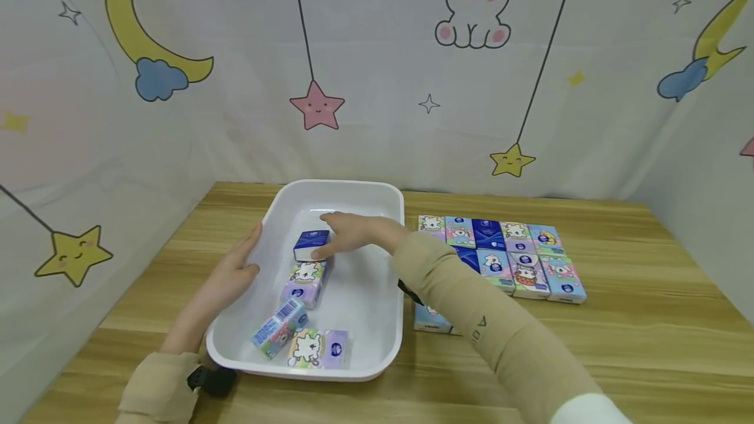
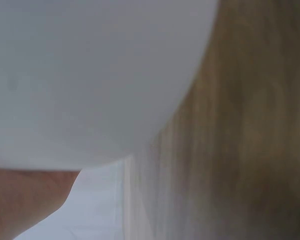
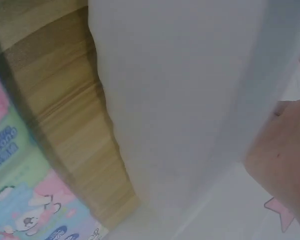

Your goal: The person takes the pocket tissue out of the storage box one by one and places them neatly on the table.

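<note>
The right hand (image 1: 347,233) reaches into the white tray (image 1: 393,260) and has its fingers (image 1: 332,220) and thumb curled round a dark blue tissue pack (image 1: 311,245), which stands on the tray floor near the far end. Just below those fingers, toward the person, lie three more packs in a loose line: a lilac cartoon pack (image 1: 304,283), a tilted pack with a barcode (image 1: 279,328), and a flat pack (image 1: 318,348) by the near wall. The left hand (image 1: 235,273) rests along the tray's left rim with fingers straight and relaxed, steadying it rather than grasping.

To the right of the gripping fingers, outside the tray, two rows of packs (image 1: 509,255) lie flat on the tabletop (image 1: 618,345), edges touching. The wrist views show only blurred white tray wall and wood grain.

Judging from the neat rows beside the tray, the step in hand looks like seizing the blue pack. The next move would call for a firm pinch, a lift clear of the tray's right wall, and a flat placement.
</note>
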{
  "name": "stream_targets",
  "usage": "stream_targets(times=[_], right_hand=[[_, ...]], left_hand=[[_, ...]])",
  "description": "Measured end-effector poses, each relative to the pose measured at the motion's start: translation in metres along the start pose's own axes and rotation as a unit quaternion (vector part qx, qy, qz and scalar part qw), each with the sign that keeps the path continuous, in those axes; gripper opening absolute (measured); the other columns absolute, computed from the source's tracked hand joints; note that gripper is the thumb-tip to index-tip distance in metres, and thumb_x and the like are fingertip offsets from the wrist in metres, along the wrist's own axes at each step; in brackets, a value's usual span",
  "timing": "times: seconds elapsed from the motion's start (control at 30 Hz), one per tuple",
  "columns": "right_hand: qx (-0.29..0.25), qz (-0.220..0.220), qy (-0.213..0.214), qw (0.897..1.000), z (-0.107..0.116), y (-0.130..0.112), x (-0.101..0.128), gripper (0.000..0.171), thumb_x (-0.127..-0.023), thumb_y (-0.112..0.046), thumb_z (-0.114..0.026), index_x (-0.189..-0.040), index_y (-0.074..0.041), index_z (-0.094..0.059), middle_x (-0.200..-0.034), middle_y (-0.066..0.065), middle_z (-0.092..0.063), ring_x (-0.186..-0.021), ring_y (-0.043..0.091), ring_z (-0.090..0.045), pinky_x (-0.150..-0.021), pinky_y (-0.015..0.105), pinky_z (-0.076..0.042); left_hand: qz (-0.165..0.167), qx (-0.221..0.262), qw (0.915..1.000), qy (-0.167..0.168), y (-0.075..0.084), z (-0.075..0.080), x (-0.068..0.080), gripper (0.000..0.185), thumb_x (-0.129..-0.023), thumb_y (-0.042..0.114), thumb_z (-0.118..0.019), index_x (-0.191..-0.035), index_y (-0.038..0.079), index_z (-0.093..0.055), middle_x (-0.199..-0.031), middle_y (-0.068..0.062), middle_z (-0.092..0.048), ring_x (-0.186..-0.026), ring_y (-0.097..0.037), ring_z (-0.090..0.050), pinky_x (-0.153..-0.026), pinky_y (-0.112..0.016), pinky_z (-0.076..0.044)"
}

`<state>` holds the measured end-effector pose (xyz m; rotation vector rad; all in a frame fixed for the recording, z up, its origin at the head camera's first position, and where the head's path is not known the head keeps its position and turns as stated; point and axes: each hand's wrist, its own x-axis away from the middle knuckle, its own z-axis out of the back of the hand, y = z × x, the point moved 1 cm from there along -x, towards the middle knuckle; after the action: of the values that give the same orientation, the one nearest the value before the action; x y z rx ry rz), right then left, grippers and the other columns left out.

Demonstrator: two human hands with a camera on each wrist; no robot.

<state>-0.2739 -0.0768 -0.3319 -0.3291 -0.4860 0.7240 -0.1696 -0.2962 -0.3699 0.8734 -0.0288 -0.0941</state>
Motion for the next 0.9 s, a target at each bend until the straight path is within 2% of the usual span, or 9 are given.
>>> stream_targets(times=[0.2,0.43,0.77,0.9], right_hand=[[-0.021,-0.029,-0.026,0.999,-0.002,-0.003,-0.009,0.092,-0.087,-0.052,-0.061,-0.155,-0.009,-0.015,-0.161,0.008,-0.021,-0.150,0.021,-0.019,-0.125,0.035,-0.018],[-0.051,-0.017,-0.039,0.998,-0.013,0.002,-0.012,0.088,-0.090,-0.049,-0.058,-0.155,-0.008,-0.014,-0.160,0.012,-0.023,-0.149,0.025,-0.022,-0.124,0.040,-0.019],[-0.013,0.001,-0.003,1.000,-0.014,0.003,-0.016,0.088,-0.087,-0.042,-0.065,-0.152,-0.004,-0.021,-0.157,0.014,-0.031,-0.146,0.025,-0.030,-0.123,0.036,-0.024],[-0.016,-0.004,0.011,1.000,-0.012,0.004,-0.015,0.089,-0.082,-0.040,-0.070,-0.151,-0.004,-0.026,-0.152,0.013,-0.038,-0.139,0.023,-0.039,-0.119,0.035,-0.031]], left_hand=[[-0.004,0.004,1.0000,0.002,-0.001,-0.001,0.000,0.076,-0.086,-0.006,-0.041,-0.153,0.004,-0.007,-0.159,-0.028,-0.005,-0.141,-0.055,-0.015,-0.105,-0.066,-0.033],[0.001,0.013,0.9999,-0.003,0.002,-0.001,0.001,0.074,-0.088,-0.006,-0.038,-0.154,0.006,-0.006,-0.160,-0.026,-0.003,-0.140,-0.055,-0.019,-0.102,-0.064,-0.038],[-0.001,-0.001,1.0000,0.003,0.003,0.000,0.001,0.075,-0.087,-0.007,-0.041,-0.153,0.003,-0.007,-0.159,-0.028,-0.005,-0.141,-0.055,-0.015,-0.106,-0.067,-0.031],[-0.003,0.001,1.0000,0.001,0.003,0.000,0.001,0.076,-0.086,-0.007,-0.041,-0.153,0.003,-0.007,-0.158,-0.029,-0.005,-0.141,-0.055,-0.015,-0.107,-0.067,-0.030]])
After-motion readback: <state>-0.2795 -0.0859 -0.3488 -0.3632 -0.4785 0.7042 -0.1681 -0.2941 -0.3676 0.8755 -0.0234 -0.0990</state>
